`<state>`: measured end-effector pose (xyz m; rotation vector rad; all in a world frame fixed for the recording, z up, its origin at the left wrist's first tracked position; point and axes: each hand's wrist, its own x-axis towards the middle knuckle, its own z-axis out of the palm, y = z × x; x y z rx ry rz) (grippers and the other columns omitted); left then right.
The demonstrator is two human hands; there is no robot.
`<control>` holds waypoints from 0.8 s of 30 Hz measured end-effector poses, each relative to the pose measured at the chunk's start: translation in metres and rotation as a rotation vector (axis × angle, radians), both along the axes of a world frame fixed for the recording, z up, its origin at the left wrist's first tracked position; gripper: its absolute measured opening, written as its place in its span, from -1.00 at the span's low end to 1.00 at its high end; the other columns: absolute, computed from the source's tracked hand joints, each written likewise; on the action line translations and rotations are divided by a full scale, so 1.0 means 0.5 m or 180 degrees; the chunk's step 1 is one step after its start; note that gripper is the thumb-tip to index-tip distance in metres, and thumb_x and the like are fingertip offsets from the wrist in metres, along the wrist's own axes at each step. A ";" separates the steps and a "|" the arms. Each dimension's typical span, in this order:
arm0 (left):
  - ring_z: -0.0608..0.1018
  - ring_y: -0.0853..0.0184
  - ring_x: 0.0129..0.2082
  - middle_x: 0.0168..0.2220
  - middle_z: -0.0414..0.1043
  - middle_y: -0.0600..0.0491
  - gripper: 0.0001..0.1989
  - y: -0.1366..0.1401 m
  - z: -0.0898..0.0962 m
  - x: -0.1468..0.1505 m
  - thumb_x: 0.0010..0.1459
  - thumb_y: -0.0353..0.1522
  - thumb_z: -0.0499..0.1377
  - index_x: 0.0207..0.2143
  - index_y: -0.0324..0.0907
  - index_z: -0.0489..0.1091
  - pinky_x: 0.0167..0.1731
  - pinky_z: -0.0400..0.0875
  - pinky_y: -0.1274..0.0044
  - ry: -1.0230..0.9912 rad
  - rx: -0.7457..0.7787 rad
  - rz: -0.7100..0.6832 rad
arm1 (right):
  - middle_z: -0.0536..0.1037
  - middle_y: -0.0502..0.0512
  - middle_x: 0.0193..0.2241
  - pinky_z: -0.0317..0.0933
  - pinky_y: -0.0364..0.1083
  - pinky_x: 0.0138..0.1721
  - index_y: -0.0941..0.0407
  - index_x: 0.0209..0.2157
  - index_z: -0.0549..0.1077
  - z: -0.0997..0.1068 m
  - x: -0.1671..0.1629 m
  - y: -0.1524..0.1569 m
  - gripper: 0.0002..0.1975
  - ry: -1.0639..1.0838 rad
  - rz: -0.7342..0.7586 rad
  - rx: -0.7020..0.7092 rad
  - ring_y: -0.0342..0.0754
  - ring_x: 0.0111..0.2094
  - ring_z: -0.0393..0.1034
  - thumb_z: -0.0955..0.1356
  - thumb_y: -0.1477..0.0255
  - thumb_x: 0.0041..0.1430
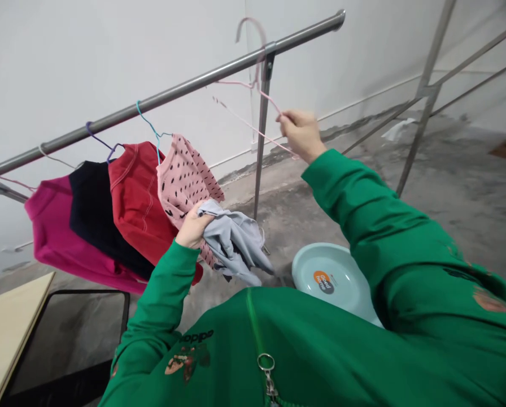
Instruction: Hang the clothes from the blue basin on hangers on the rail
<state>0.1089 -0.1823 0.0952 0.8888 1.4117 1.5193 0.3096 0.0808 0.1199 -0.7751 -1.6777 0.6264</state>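
Observation:
A crumpled light grey-blue garment (236,240) hangs from my left hand (193,226), whose fingers are closed on its upper edge. My right hand (301,134) pinches one end of a pink clothes hanger (274,104). The hanger carries no garment, and its hook rises above the metal rail (219,73), slightly blurred. I cannot tell whether the hook touches the rail. Just behind my left hand, a pink shirt with black marks (185,172) hangs on a blue hanger (153,127).
Further left on the rail hang a red garment (134,192), a black one (94,209) and a magenta one (53,220). A pale blue basin (341,257) stands on the floor. A black-framed object (75,333) and a light wooden board (7,322) lie lower left.

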 end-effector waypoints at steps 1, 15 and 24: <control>0.46 0.44 -0.45 -0.45 0.43 0.17 -0.56 0.006 0.006 -0.007 -0.36 -0.38 0.40 -0.34 -0.18 0.37 -0.41 0.37 0.60 -0.0007 0.0043 0.0013 | 0.31 -0.08 -0.62 0.19 -0.11 -0.29 0.12 -0.36 0.42 -0.025 0.026 -0.021 -0.86 0.0194 0.0039 -0.0052 -0.19 -0.52 0.20 0.28 0.37 0.21; 0.50 0.33 -0.32 -0.40 0.32 0.12 -0.69 0.124 0.074 -0.077 -0.15 -0.52 0.22 -0.27 -0.25 0.30 -0.11 0.40 0.36 0.0572 0.0209 -0.0372 | 0.13 -0.03 -0.76 -0.25 -0.11 -0.62 0.06 -0.57 0.47 -0.161 0.266 -0.179 -0.72 0.1512 0.0778 -0.0940 -0.20 -0.71 -0.06 0.46 0.14 -0.15; 0.52 0.39 -0.32 -0.40 0.37 0.13 -0.80 0.119 0.136 -0.043 0.02 -0.47 0.21 -0.26 -0.22 0.30 -0.17 0.43 0.47 0.0673 0.0187 -0.0577 | 0.50 0.17 -0.48 0.20 -0.12 -0.50 0.16 -0.65 0.44 -0.216 0.206 -0.233 -0.60 0.0295 0.2088 -0.1547 -0.12 -0.48 0.36 0.47 0.12 -0.08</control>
